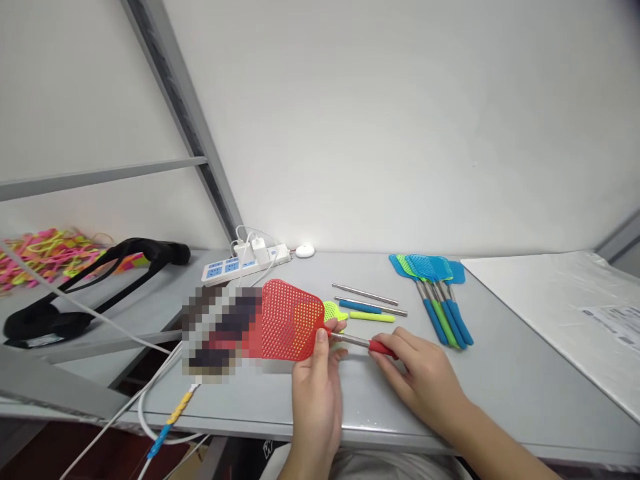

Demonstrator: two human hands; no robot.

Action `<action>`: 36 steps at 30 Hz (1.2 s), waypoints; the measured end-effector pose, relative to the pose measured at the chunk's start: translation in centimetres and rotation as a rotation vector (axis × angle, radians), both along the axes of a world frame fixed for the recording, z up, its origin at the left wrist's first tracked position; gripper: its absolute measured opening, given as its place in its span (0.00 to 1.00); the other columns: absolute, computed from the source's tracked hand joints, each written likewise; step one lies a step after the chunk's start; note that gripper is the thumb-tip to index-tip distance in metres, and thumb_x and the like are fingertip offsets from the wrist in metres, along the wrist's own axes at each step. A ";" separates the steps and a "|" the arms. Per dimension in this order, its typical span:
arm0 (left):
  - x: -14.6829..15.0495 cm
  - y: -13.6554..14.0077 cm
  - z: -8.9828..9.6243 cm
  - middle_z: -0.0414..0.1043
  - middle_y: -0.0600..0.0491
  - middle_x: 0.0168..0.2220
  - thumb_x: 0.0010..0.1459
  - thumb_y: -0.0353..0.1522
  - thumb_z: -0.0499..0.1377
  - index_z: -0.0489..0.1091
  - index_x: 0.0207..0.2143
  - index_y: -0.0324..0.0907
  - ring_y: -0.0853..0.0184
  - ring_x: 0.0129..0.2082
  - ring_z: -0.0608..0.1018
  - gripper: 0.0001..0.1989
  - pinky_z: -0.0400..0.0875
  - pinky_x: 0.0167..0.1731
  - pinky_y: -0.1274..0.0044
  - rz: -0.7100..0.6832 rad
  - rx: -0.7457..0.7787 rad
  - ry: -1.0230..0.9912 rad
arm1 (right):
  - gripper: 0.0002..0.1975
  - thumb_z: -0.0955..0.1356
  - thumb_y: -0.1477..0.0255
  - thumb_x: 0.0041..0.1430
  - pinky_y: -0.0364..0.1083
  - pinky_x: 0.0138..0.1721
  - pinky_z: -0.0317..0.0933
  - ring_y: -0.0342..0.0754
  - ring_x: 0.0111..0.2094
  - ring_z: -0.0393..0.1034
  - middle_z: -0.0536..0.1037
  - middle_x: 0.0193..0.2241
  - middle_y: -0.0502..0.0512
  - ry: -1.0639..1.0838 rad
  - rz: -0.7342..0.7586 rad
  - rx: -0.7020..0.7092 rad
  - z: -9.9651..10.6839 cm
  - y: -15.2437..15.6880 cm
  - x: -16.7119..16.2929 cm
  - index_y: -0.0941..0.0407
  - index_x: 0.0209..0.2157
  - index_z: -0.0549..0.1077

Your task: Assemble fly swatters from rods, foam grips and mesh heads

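Observation:
A red fly swatter (290,319) with a perforated head, metal rod and red handle is between my hands, above the table. My left hand (320,373) is closed on its neck, thumb on top where the head meets the rod. The fingers of my right hand (420,367) are wrapped round the red handle. Just behind lies a yellow-green swatter head (334,310), partly hidden by the red one. Beside it are a yellow-green handle (373,317), a blue handle (359,306) on or against a metal rod, and another bare metal rod (365,294).
Several blue and green fly swatters (435,270) lie piled to the right, near a white plastic-wrapped sheet (560,293). A white power strip (240,267) with plugs and a white round device (305,251) sit at the back. Black headgear (100,287), cables and a blurred patch are left.

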State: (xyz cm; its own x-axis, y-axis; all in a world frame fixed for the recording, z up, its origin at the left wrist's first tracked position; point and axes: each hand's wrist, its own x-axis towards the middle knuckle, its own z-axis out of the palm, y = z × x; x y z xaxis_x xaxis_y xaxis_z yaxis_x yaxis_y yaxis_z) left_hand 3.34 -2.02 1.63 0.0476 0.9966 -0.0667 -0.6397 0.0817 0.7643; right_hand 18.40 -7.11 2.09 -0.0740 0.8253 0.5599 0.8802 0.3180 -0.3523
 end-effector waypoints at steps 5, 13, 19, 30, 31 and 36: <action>0.0 -0.3 0.0 0.75 0.47 0.46 0.60 0.40 0.61 0.76 0.41 0.42 0.62 0.47 0.76 0.12 0.72 0.38 0.76 -0.029 0.063 0.159 | 0.09 0.63 0.69 0.67 0.44 0.30 0.53 0.45 0.27 0.66 0.73 0.27 0.53 -0.114 -0.069 0.077 0.1 -0.1 0.2 0.56 0.39 0.74; 0.1 -1.0 0.1 0.77 0.47 0.41 0.57 0.40 0.64 0.76 0.40 0.40 0.61 0.43 0.78 0.13 0.75 0.42 0.71 0.042 0.045 0.131 | 0.11 0.61 0.70 0.69 0.46 0.28 0.46 0.44 0.23 0.59 0.70 0.24 0.50 -0.346 -0.071 0.181 1.3 -0.3 0.1 0.56 0.40 0.74; -0.4 -1.6 0.9 0.77 0.49 0.39 0.57 0.38 0.64 0.76 0.40 0.41 0.61 0.41 0.79 0.11 0.76 0.43 0.71 0.098 0.067 0.118 | 0.09 0.61 0.72 0.69 0.48 0.28 0.44 0.45 0.22 0.55 0.68 0.22 0.49 -0.416 0.017 0.195 2.7 -0.7 0.0 0.56 0.39 0.73; -4.3 0.8 3.0 0.76 0.52 0.34 0.54 0.37 0.67 0.76 0.36 0.41 0.67 0.35 0.78 0.10 0.76 0.36 0.74 0.253 0.118 0.004 | 0.13 0.59 0.68 0.69 0.46 0.26 0.54 0.46 0.23 0.66 0.75 0.24 0.51 -0.157 0.107 -0.239 3.9 -2.9 3.2 0.51 0.33 0.72; -4.4 1.0 3.1 0.76 0.52 0.34 0.54 0.37 0.67 0.76 0.36 0.41 0.67 0.35 0.78 0.09 0.77 0.36 0.74 0.247 0.117 -0.013 | 0.13 0.59 0.67 0.69 0.46 0.26 0.55 0.47 0.24 0.67 0.76 0.25 0.51 -0.146 0.104 -0.250 4.1 -3.2 3.7 0.50 0.33 0.72; -3.2 0.5 2.0 0.75 0.50 0.37 0.57 0.38 0.65 0.76 0.38 0.41 0.66 0.36 0.77 0.10 0.77 0.37 0.70 0.164 0.041 -0.057 | 0.11 0.62 0.64 0.67 0.46 0.26 0.58 0.49 0.25 0.70 0.78 0.28 0.54 -0.183 0.058 -0.179 5.1 -3.2 4.4 0.50 0.38 0.74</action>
